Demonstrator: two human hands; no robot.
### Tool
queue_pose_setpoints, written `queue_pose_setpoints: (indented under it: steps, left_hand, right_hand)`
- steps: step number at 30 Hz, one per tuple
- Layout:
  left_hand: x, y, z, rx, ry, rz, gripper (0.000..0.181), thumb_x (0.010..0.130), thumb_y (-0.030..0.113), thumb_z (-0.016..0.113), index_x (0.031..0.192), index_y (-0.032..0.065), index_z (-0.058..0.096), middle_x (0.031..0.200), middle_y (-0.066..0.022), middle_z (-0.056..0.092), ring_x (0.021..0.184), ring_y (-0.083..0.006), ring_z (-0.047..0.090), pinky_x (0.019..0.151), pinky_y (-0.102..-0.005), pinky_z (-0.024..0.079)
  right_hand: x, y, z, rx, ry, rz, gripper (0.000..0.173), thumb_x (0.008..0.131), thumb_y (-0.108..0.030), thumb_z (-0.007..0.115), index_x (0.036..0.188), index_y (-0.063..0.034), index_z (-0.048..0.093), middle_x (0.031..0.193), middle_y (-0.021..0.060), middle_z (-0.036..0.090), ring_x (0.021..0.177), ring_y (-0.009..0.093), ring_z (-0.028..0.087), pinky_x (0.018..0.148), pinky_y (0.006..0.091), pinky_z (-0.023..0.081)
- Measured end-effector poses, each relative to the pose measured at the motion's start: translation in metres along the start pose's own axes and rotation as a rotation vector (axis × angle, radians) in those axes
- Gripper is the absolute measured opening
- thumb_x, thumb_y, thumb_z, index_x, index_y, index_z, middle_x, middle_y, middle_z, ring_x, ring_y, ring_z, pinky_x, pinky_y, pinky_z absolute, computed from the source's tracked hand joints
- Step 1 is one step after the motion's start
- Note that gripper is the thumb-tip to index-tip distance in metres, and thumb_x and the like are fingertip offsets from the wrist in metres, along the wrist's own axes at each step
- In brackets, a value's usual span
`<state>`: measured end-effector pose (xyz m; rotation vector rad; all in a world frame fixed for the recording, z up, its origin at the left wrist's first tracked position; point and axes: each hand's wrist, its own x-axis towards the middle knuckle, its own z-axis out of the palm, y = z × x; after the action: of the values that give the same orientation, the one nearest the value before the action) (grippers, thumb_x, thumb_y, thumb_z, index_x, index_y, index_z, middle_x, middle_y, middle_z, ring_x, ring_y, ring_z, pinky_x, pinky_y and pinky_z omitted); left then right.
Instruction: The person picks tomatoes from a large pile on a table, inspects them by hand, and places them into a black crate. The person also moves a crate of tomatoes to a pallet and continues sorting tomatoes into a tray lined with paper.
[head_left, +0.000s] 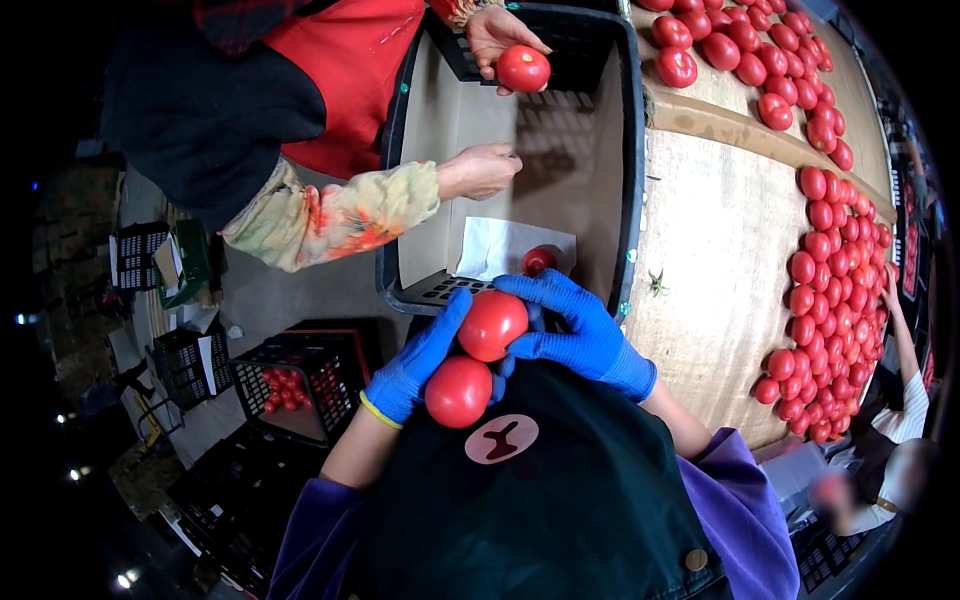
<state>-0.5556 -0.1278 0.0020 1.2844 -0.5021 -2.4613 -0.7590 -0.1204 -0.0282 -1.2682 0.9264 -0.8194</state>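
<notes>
Both my hands wear blue knit gloves and are held in front of my dark apron, near the close end of a black plastic crate (637, 187). My left hand (405, 375) cradles two red tomatoes, a lower tomato (458, 391) and an upper tomato (493, 325). Around the upper one, the thumb and fingers of my right hand (581, 334) close from the right. Brown cardboard (427, 142) lines the crate. Inside it, a single tomato (538, 261) rests on a white paper sheet (487, 244), partly hidden by my right hand.
Across the crate a co-worker's hand (499, 34) holds a tomato (523, 69); their other hand (480, 171) reaches over the crate. At right, a wooden sorting table (705, 225) bears many tomatoes (832, 300) and a wooden divider (720, 131). A tomato crate (300, 390) stands lower left.
</notes>
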Motion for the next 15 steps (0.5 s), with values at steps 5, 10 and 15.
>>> queue_pose_setpoints:
  steps: [5,10,15]
  left_hand:
    - [0.021,-0.004,0.016,-0.244,0.318,-0.032,0.069,0.089,0.065,0.029,0.109,0.0036,0.052,0.075,-0.0126,0.062,0.061,-0.0192,0.062,0.056,-0.0306,0.052]
    - [0.005,0.004,0.017,0.194,0.135,0.013,0.064,0.091,0.060,0.030,0.113,0.0033,0.052,0.079,-0.0100,0.063,0.064,-0.0169,0.063,0.063,-0.0280,0.052]
    - [0.011,-0.008,0.019,0.540,0.288,0.333,0.062,0.094,0.055,0.026,0.115,0.0013,0.049,0.090,-0.0111,0.062,0.077,-0.0170,0.062,0.075,-0.0283,0.050]
  right_hand:
    - [-0.001,0.002,-0.006,0.148,-0.063,-0.064,0.060,0.076,-0.017,0.073,0.129,-0.0076,0.047,0.114,0.0090,0.054,0.110,0.022,0.049,0.099,0.0354,0.036]
    - [-0.001,0.001,-0.010,0.340,-0.113,0.073,0.061,0.077,-0.011,0.071,0.132,-0.0075,0.044,0.129,0.0086,0.048,0.121,0.021,0.043,0.103,0.0357,0.034]
    - [-0.006,0.005,-0.011,0.298,-0.087,0.045,0.062,0.077,-0.012,0.071,0.131,-0.0064,0.043,0.128,0.0099,0.049,0.121,0.021,0.044,0.102,0.0352,0.036]
